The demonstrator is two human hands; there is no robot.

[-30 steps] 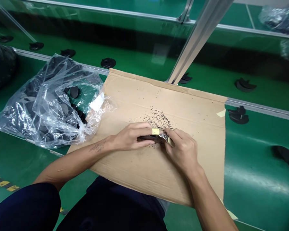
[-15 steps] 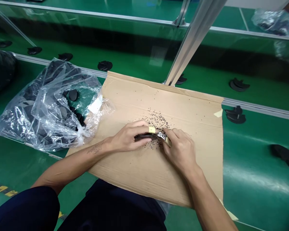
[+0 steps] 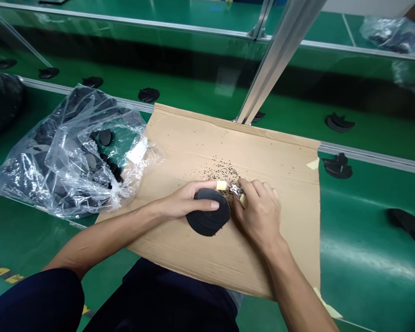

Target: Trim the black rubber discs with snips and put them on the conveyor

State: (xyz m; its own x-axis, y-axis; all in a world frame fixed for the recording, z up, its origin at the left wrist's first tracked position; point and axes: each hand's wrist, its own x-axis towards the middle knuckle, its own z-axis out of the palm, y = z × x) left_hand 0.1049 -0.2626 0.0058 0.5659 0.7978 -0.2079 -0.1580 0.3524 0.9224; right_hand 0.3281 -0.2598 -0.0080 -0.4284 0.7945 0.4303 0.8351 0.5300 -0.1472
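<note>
My left hand (image 3: 190, 198) grips a round black part (image 3: 207, 216), its thumb across the flat face and its taped index finger along the far edge. The disc is tilted so that its face shows. In my right hand (image 3: 257, 203) is a small pair of nippers (image 3: 235, 190), metal jaws pointing left, close to the taped fingertip. Most of their handles are hidden in the palm. Small black scraps (image 3: 224, 170) lie scattered on the brown cardboard sheet (image 3: 180, 133) beneath and beyond both hands.
A clear plastic bag (image 3: 65, 152) with black parts lies left of the cardboard. More black parts, such as one at the right (image 3: 339, 166), sit along the green table (image 3: 366, 216) and the belt behind. A metal post (image 3: 273, 60) rises past the cardboard's far edge.
The black part has turned from nearly edge-on to showing its broad face. My left thumb has shifted onto that face. My right hand has stayed almost in place with the nippers.
</note>
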